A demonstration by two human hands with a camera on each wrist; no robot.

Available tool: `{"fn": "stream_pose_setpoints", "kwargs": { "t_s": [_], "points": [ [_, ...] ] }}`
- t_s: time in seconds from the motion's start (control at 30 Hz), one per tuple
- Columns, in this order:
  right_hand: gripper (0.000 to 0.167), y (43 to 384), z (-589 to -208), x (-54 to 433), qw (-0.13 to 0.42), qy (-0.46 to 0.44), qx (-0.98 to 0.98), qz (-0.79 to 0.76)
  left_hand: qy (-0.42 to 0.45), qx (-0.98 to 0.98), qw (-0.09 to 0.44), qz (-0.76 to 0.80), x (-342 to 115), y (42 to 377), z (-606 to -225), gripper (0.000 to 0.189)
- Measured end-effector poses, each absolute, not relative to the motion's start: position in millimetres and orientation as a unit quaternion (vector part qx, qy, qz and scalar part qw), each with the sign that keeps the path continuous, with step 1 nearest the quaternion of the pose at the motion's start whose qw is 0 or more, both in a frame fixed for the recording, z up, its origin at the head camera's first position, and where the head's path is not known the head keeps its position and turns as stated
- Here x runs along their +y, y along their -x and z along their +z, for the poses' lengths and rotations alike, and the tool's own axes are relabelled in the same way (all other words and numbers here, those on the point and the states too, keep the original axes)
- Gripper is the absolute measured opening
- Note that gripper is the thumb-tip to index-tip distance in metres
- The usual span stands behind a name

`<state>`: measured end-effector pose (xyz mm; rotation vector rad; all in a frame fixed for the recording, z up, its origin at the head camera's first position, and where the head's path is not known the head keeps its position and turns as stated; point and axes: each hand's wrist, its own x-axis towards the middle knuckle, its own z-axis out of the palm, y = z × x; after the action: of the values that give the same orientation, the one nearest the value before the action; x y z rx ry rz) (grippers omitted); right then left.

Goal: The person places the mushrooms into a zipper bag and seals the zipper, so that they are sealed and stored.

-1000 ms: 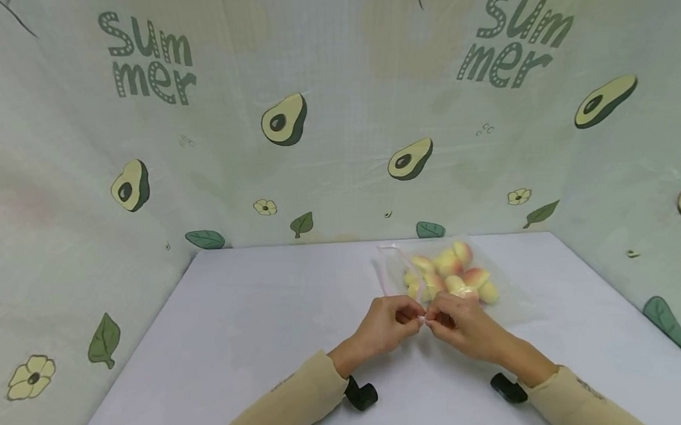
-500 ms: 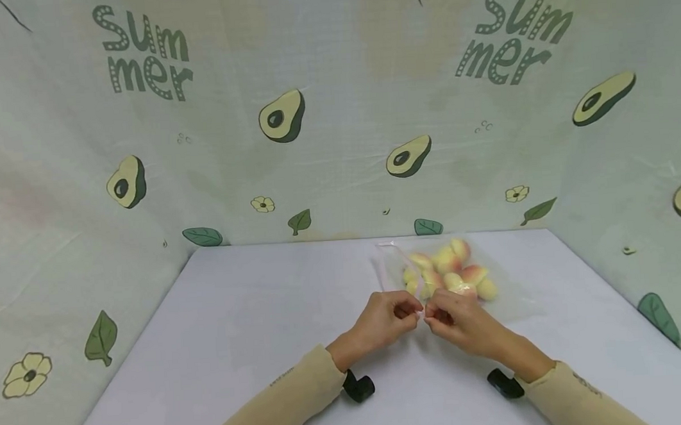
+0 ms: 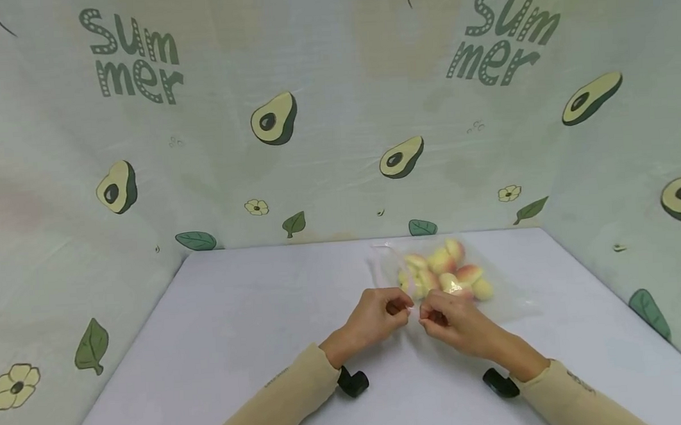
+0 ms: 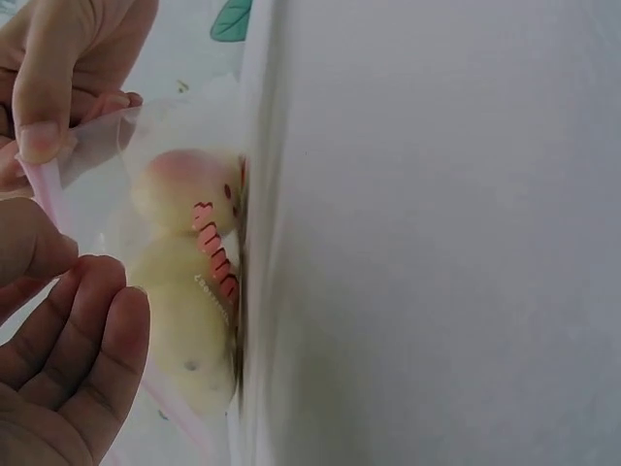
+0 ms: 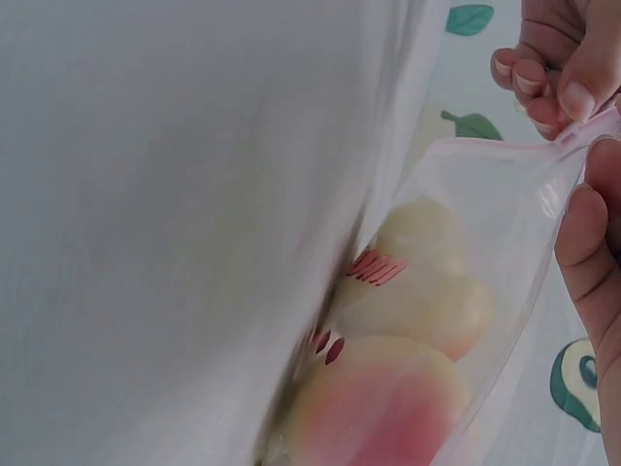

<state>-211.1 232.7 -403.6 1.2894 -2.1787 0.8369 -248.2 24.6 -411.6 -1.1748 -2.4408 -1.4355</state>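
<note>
A clear zip bag [image 3: 509, 297] with a pink strip [image 5: 485, 146] along its mouth lies at the back right of the table. Inside are several yellow peaches [image 3: 442, 262] with a red blush; red print shows on the plastic in both wrist views. My left hand [image 3: 375, 316] pinches the pink edge at the bag's near corner between thumb and forefinger, its other fingers loosely bent. Just right of it, my right hand [image 3: 458, 322] pinches the same edge with thumb and fingertips. A small gap separates the two hands, and the edge lifts toward them.
A white-covered table [image 3: 253, 320] spreads around the bag. Behind and at both sides hangs a pale cloth [image 3: 323, 110] printed with avocados and leaves. Black wrist cameras [image 3: 354, 383] sit under both wrists.
The fingertips, nearly together a second ago, have drawn slightly apart as my left hand slides left along the pink edge. The bag and peaches stay in place; the head view shifts a little.
</note>
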Motion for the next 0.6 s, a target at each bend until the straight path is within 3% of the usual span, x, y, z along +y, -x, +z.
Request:
{"fn": "stream_pose_setpoints", "kwargs": {
  "t_s": [0.6],
  "points": [
    [0.023,211.0,-404.0,225.8,0.254,-0.483,-0.779,0.309,0.397,-0.806,0.067,-0.433,16.4,252.8,-411.5,0.017]
  ]
}}
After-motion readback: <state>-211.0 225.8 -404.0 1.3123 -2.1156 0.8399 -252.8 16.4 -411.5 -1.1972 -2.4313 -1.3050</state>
